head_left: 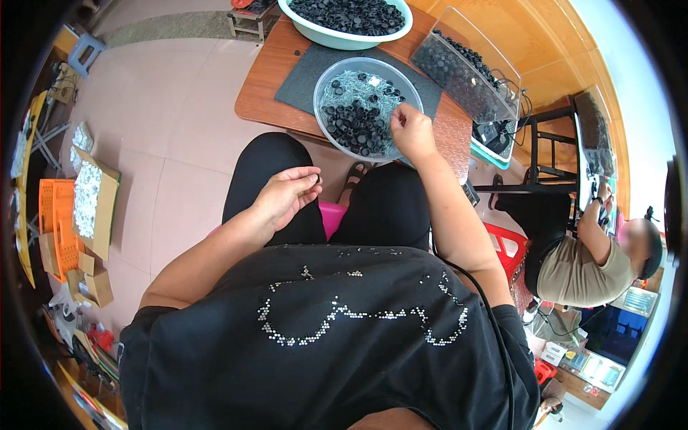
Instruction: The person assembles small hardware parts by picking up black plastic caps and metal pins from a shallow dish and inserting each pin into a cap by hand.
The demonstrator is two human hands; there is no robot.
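Note:
Over my left thigh, my left hand [289, 195] pinches a small black round cap [318, 178] between thumb and fingers; only its edge shows. My right hand [412, 131] hangs at the right side of a clear round basin [332, 74], its fingers closed together. Whatever those fingers hold, if anything, is hidden. Inside the basin lie many black round caps [351, 123], mostly at the near side, among thin pale-green clear pieces [349, 85]. The basin stands on a dark grey mat [296, 88] on a brown wooden table [265, 86].
Behind the basin stands a pale-green tub [322, 34] heaped with black caps. A clear box [459, 70] of black parts is at the table's right. On the far right a co-worker [584, 269] sits at another table. Cartons [106, 208] and an orange crate [61, 222] are at left.

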